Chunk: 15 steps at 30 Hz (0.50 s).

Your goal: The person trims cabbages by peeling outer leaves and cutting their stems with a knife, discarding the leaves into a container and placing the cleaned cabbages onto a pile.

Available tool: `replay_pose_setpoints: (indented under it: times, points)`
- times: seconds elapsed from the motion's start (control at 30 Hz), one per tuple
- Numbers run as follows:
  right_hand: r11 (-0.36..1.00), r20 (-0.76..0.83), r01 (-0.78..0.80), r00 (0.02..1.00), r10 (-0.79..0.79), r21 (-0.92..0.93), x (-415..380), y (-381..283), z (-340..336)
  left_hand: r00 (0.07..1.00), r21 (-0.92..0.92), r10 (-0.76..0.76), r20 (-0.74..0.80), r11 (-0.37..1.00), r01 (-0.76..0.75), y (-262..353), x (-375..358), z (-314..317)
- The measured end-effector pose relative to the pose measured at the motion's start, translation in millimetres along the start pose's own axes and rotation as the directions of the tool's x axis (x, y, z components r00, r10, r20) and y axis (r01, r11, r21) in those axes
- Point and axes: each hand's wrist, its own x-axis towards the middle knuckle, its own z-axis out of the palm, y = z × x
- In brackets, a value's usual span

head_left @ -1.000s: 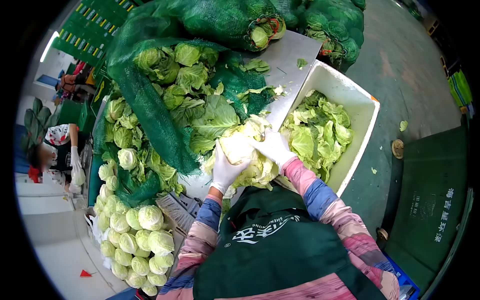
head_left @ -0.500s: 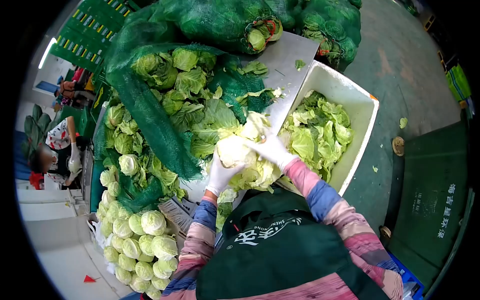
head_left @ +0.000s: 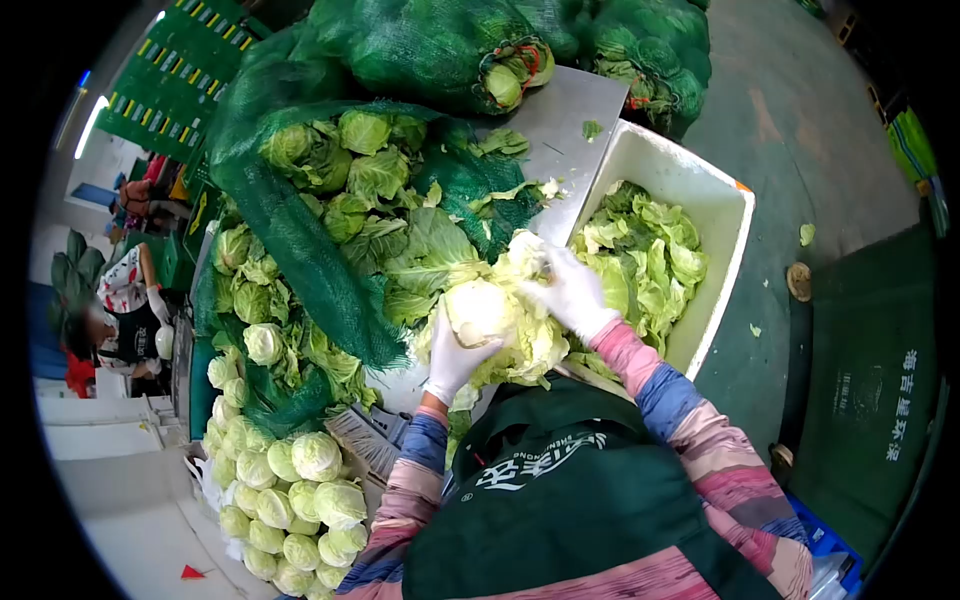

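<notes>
My gloved left hand (head_left: 456, 355) is closed around the lower left side of a pale cabbage (head_left: 480, 313). Its outer leaves hang loose around it. On the right side, my gloved right hand (head_left: 574, 292) has its fingers pressed on the loosened cabbage leaves (head_left: 524, 258); the fingertips are partly hidden there. Behind my hands, an open green mesh sack (head_left: 300, 235) spills untrimmed cabbages (head_left: 378, 175). A white foam box (head_left: 728, 265) full of torn-off leaves (head_left: 660, 270) stands just right of my right hand.
Trimmed cabbages (head_left: 285, 490) are piled at the lower left. Filled mesh sacks (head_left: 430, 50) lie along the far side of the metal table (head_left: 570, 125). A large green bin (head_left: 860, 390) stands at right. Another person (head_left: 125, 310) works at far left, beside stacked green crates (head_left: 185, 75).
My right hand has moved slightly right and lifted, drawing the loose leaves away from the head. The cabbage has shifted slightly right in my left hand. The camera view has tilted slightly.
</notes>
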Motion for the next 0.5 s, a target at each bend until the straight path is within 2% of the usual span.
replay_pose_setpoints:
  times: [0.03, 0.1, 0.13, 0.2, 0.3, 0.43, 0.5]
  points:
    - [0.998, 0.137, 0.023, 0.99, -0.031, 0.065, -0.9, -15.1, 0.7, 0.997, 0.208, 0.06, -0.039, 0.977, -0.051, 7.7, 0.7, 3.9]
    - [0.979, 0.159, 0.201, 0.966, -0.203, 0.028, -2.1, -34.2, 5.5, 0.998, 0.184, 0.059, -0.037, 0.982, -0.051, 17.4, 1.3, 7.6]
    - [0.979, 0.159, 0.203, 0.966, -0.204, 0.025, 1.2, -36.9, 5.2, 0.998, 0.208, 0.069, -0.012, 0.976, -0.065, 17.7, 1.7, 7.4]
    - [0.955, 0.365, 0.258, 0.911, -0.191, -0.143, 12.6, -40.0, 5.0, 0.997, 0.239, 0.075, 0.006, 0.968, -0.074, 19.4, -0.1, 7.3]
    - [0.917, 0.371, 0.317, 0.903, -0.215, -0.242, 24.2, -46.4, 6.2, 0.998, 0.317, 0.061, -0.002, 0.947, -0.057, 26.3, -3.6, 10.2]
    - [0.914, 0.386, 0.276, 0.91, -0.15, -0.297, 37.8, -24.1, 18.0, 0.998, 0.322, 0.055, 0.02, 0.945, -0.058, 33.3, -13.1, 15.6]
    - [0.931, 0.417, 0.225, 0.905, -0.089, -0.288, 46.6, -10.0, 27.1, 0.992, 0.337, 0.122, -0.035, 0.936, -0.103, 32.9, -19.2, 20.5]
